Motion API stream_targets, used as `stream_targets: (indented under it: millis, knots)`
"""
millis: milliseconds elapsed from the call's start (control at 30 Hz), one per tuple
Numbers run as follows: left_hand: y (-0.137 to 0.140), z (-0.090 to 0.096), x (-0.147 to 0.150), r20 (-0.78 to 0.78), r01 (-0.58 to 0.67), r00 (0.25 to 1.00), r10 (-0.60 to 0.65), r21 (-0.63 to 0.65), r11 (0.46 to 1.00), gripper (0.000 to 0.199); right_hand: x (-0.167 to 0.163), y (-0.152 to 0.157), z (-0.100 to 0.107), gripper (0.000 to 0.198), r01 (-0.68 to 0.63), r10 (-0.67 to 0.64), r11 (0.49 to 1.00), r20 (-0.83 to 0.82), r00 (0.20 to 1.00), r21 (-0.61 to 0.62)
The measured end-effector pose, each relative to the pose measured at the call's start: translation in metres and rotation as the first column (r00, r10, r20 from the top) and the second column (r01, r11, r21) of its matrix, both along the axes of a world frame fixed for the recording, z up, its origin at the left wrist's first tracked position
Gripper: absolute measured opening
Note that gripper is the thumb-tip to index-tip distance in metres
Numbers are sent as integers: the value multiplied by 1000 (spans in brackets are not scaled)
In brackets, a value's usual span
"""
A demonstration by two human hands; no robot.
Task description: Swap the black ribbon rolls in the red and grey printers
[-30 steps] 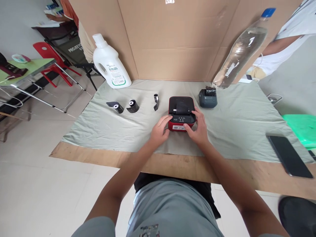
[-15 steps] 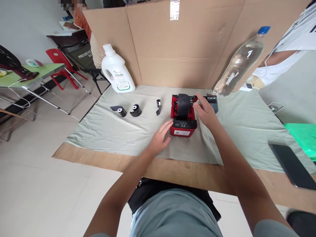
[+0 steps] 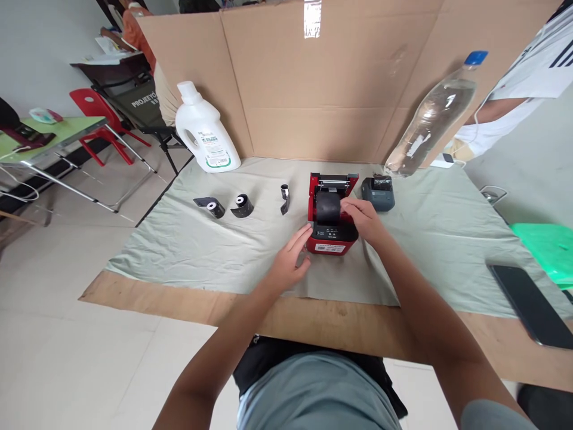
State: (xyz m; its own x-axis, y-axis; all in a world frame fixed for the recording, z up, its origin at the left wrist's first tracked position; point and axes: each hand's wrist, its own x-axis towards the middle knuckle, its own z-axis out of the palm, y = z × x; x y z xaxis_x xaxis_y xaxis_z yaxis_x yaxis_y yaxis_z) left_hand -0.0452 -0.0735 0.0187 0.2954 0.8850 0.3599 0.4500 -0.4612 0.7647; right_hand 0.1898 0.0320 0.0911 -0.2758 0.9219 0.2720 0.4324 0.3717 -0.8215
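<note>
A red and black label printer (image 3: 332, 247) stands on the cloth in front of me with its top open. Inside it sits a black label roll (image 3: 328, 208). My right hand (image 3: 363, 220) is closed at the roll's right edge, fingertips pressed together on it; the exact grip is partly hidden. With fingers stretched out, my left hand (image 3: 292, 260) rests against the printer's left front side. To the printer's right lies a small dark grey device (image 3: 378, 193). Left of it are a small narrow black roll (image 3: 285, 199) and two thicker black rolls, one (image 3: 242, 206) nearer and one (image 3: 216, 209) farther out.
A white detergent jug (image 3: 208, 131) and a large water bottle (image 3: 434, 116) stand at the back by a cardboard screen (image 3: 313, 77). A phone (image 3: 532, 304) lies at the right edge, near a green plastic item (image 3: 541, 251). Other people are partly visible behind.
My right hand has moved from the printer's rear right side forward to the roll and closed. The black strip that stretched toward the back no longer shows there. My left hand stays at the printer.
</note>
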Motion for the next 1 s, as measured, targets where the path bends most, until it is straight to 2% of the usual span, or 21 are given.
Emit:
stream_targets:
  millis: [67, 100, 167, 233, 300, 367, 433, 500, 567, 700, 800, 867, 933, 1000]
  knots:
    - [0, 2, 0, 2, 10, 1000, -10, -15, 1000, 74, 3, 3, 6, 36, -140, 138, 988, -38, 990, -60]
    - [-1, 3, 0, 4, 13, 1000, -13, -23, 1000, 74, 5, 6, 9, 35, -164, 162, 984, -36, 986, -66]
    - [-1, 5, 0, 5, 15, 1000, -14, -32, 999, 73, 6, 15, 14, 34, -142, 144, 989, 48, 988, -50]
    - [-1, 6, -1, 3, 13, 1000, -13, -35, 999, 71, 3, 27, 19, 30, -122, 126, 992, 227, 966, -33]
    - [-1, 6, -1, -1, 16, 1000, -16, -37, 999, 71, -2, 38, 22, 25, -181, 177, 983, 439, 881, -34]
    - [-1, 6, -2, -2, 22, 1000, -22, -36, 999, 71, -9, 45, 23, 21, -257, 217, 966, 621, 753, -27]
    - [-1, 6, -2, 0, 23, 1000, -23, -29, 999, 71, -17, 50, 21, 19, -281, 199, 959, 760, 619, -22]
    - [-1, 5, -3, -5, 23, 1000, -23, -21, 1000, 70, -24, 53, 17, 20, -263, 167, 964, 835, 525, -28]
    - [0, 6, -3, -10, 26, 1000, -26, -14, 1000, 70, -28, 55, 12, 21, -243, 151, 970, 856, 495, -31]
    - [-2, 7, -3, -10, 31, 999, -32, -35, 999, 70, -23, 51, 16, 19, -255, 165, 966, 841, 516, -33]
    - [-3, 6, -4, 11, 30, 1000, -29, -31, 999, 66, -10, 32, 38, 17, -242, 244, 964, 720, 649, -109]
    - [-1, 7, -6, 77, 25, 997, -28, 41, 999, 58, -4, 14, 56, 14, -248, 282, 958, 598, 750, -141]
    - [7, 13, -10, 189, -30, 982, 2, 145, 989, 45, -3, -4, 72, 17, -278, 289, 956, 495, 819, -99]
    - [20, 29, -15, 309, -143, 948, 74, 206, 968, 33, -10, -17, 83, 19, -312, 304, 949, 411, 860, -48]
